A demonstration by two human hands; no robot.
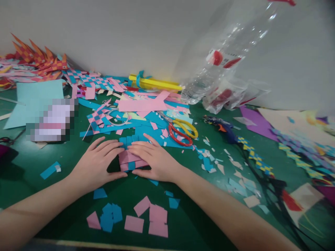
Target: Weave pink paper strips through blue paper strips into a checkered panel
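A small piece of woven pink and blue paper strips (131,161) lies on the green table in front of me. My left hand (96,163) holds its left edge, fingertips along the side and thumb near the lower corner. From the right, my right hand (160,159) lays its fingers over the top of the weave, with the thumb at the lower edge. Parts of the paper are hidden under the fingers. Just beyond my hands are blue paper strips (150,131) and a pink strip (140,104). Scissors (181,133) with red and yellow handles lie close by.
Pink (134,223) and blue paper scraps (111,217) lie near the front edge. A phone (53,120) rests at left on light-blue paper (39,91). A clear plastic bottle (222,59) leans against the wall. Black cables (259,174) and woven paper strips (255,158) run down the right.
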